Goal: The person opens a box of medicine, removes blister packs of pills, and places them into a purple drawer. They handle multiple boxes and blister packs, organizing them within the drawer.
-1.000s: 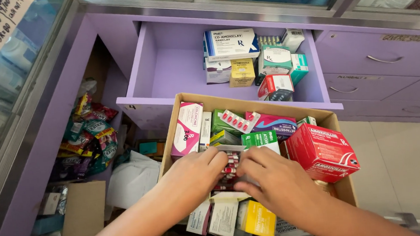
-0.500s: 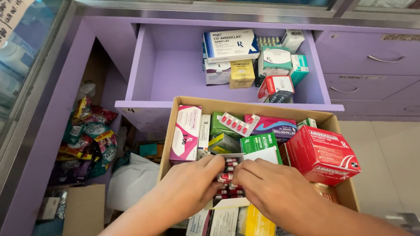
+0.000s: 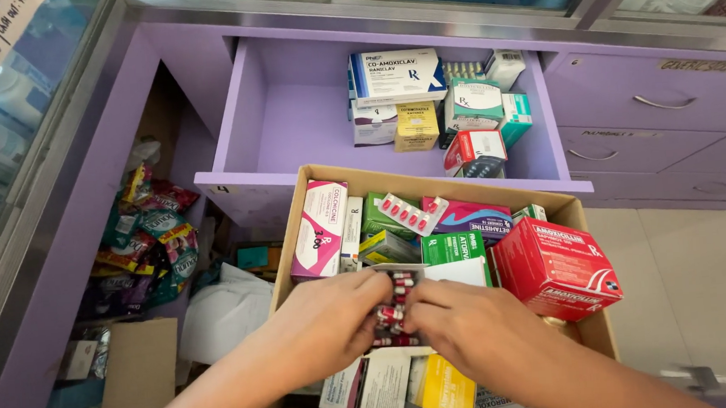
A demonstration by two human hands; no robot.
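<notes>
Both my hands meet over a brown cardboard box full of medicine packs. My left hand and my right hand together grip a stack of blister strips with red and dark capsules, held just above the packs. A red medicine box stands at the right of the carton, a pink and white box at its left, and green boxes lie between them. Yellow and white packs show below my hands.
Behind the carton an open purple drawer holds several medicine boxes at its right half. Closed purple drawers sit to the right. Snack packets and a white bag lie in the cabinet recess at left, by a glass case.
My hands have drawn closer together and lifted the blister strips slightly out of the carton. The view has shifted a little downward.
</notes>
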